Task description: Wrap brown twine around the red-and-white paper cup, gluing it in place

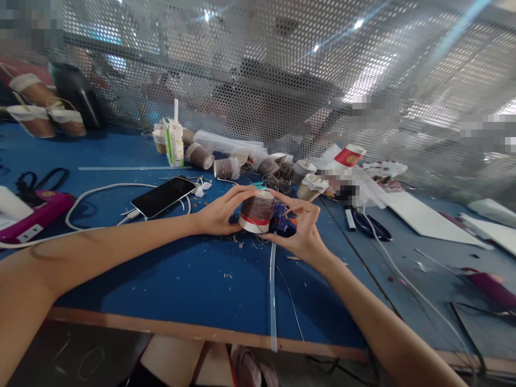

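Note:
A paper cup (258, 210) wound with brown cord is held upside down over the table, its red and white rim band at the bottom. My left hand (223, 210) grips its left side, fingers at the upper end and thumb near the rim. On the other side my right hand (300, 221) holds it between fingers and thumb. Just behind the right fingers is a dark blue object (283, 221), partly hidden, that looks like a glue gun. From there a long translucent stick (273, 295) reaches to the table's front edge.
Several cord-wound cups (226, 168) and tangled cord (280, 180) lie at the back by a perforated metal screen (242, 80). A phone (164, 196) with a white cable lies left, beyond a magenta power strip (38, 215). White boards (431, 217) lie right.

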Demonstrator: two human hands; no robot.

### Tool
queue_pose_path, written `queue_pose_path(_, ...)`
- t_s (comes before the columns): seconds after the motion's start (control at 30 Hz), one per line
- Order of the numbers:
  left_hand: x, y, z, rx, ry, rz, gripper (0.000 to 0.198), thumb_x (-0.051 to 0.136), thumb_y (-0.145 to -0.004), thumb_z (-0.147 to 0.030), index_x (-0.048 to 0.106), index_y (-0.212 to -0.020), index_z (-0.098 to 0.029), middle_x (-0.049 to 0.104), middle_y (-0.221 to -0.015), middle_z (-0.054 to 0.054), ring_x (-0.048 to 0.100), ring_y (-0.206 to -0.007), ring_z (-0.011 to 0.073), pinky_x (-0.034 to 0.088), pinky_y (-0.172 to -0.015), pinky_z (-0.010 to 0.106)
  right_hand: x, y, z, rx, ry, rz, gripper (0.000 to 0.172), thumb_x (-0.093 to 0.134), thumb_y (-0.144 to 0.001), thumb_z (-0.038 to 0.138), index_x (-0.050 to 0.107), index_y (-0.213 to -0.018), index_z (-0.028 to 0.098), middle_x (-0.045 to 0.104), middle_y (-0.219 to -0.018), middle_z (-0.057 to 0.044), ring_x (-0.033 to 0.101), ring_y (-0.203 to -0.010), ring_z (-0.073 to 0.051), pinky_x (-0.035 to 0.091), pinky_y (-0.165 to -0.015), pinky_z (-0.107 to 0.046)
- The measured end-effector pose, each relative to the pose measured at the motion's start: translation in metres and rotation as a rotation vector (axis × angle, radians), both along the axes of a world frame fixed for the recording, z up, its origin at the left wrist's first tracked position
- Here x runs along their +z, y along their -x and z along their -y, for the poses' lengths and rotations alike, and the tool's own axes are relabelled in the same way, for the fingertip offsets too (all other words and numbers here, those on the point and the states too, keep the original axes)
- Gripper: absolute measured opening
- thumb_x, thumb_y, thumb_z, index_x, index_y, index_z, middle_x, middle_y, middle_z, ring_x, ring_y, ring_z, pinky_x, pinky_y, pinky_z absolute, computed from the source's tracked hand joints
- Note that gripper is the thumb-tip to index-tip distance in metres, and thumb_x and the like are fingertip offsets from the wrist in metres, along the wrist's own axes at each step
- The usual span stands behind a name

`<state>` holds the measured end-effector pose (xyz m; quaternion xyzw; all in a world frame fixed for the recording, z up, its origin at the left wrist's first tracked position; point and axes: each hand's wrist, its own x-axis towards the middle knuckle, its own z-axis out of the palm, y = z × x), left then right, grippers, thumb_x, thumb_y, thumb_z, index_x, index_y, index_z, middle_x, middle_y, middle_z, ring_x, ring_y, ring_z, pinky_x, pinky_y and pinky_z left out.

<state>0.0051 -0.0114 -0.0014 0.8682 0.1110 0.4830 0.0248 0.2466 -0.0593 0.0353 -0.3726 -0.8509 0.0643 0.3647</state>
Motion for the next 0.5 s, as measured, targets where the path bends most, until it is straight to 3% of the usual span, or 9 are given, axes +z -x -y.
queue_pose_path(0.1, -0.004, 0.0, -0.004, 0.019, 0.071, 0.156, 0.073, 0.07, -0.084, -0.03, 0.031, -0.145, -0.023, 0.049, -0.137, 0.018, 0.05, -0.134, 0.0323, 0.049, -0.11, 0.055, 0.006, -0.006, -0.005, 0.105, -0.019, -0.028, 0.069, 0.079, -0.072, 0.05, 0.026, -0.11, 0.029, 0.044, -0.145, -0.022, 0.054, -0.126, -0.031, 0.048, -0.102, -0.056)
queue_pose_path(0.23, -0.016, 0.001, -0.025, -0.025, 0.311, 0.542, 0.077, 0.067, -0.084, -0.057, 0.02, -0.14, -0.032, 0.042, -0.138, 0.013, 0.054, -0.129, 0.0282, 0.052, -0.107, 0.052, 0.015, -0.028, -0.014, -0.017, 0.051, 0.014, 0.042, 0.058, -0.087, 0.051, 0.033, -0.11, 0.025, 0.052, -0.131, -0.017, 0.059, -0.112, -0.027, 0.049, -0.1, -0.054)
queue_pose_path(0.3, -0.021, 0.001, -0.038, 0.062, 0.373, 0.684, 0.065, 0.059, -0.087, -0.062, 0.022, -0.133, -0.035, 0.042, -0.136, 0.01, 0.054, -0.129, 0.0265, 0.05, -0.108, 0.053, 0.017, -0.039, -0.02, -0.119, 0.072, 0.134, 0.043, 0.06, -0.084, 0.051, 0.039, -0.109, 0.023, 0.055, -0.119, -0.015, 0.058, -0.108, -0.029, 0.048, -0.099, -0.056)
queue_pose_path(0.4, -0.025, 0.002, -0.048, 0.144, 0.4, 0.704, 0.063, 0.055, -0.087, -0.067, 0.021, -0.13, -0.036, 0.041, -0.138, 0.01, 0.053, -0.13, 0.0265, 0.049, -0.109, 0.054, 0.017, -0.051, -0.028, -0.244, 0.084, 0.317, 0.05, 0.066, -0.076, 0.051, 0.045, -0.107, 0.019, 0.053, -0.109, -0.013, 0.057, -0.106, -0.033, 0.048, -0.097, -0.057)
queue_pose_path(0.5, -0.023, 0.002, -0.044, 0.071, 0.353, 0.584, 0.073, 0.061, -0.084, -0.065, 0.018, -0.135, -0.036, 0.043, -0.138, 0.01, 0.052, -0.131, 0.0273, 0.048, -0.11, 0.053, 0.018, -0.055, -0.029, -0.338, 0.103, 0.387, 0.057, 0.071, -0.068, 0.053, 0.047, -0.106, 0.018, 0.05, -0.107, -0.013, 0.056, -0.106, -0.036, 0.048, -0.095, -0.057)
